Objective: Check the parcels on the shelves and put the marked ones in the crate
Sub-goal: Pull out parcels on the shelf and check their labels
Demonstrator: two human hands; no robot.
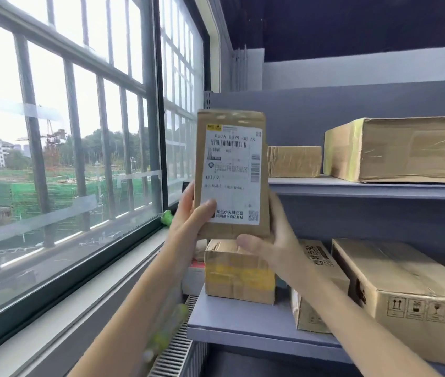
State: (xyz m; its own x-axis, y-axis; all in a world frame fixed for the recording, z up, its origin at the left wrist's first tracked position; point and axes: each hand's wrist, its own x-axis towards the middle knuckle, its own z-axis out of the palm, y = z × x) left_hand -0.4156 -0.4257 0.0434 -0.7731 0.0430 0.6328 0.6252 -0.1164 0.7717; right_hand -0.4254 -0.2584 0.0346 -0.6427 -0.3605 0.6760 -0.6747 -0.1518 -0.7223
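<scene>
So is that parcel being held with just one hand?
No, both hands hold the parcel: the left hand grips its left edge and the right hand supports its bottom right corner.

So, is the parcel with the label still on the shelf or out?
Out: both hands, left hand and right hand, hold the parcel upright before the shelves.

No sleeves are being worn: both forearms are showing bare up to the left hand [188,213] and right hand [273,240].
</scene>
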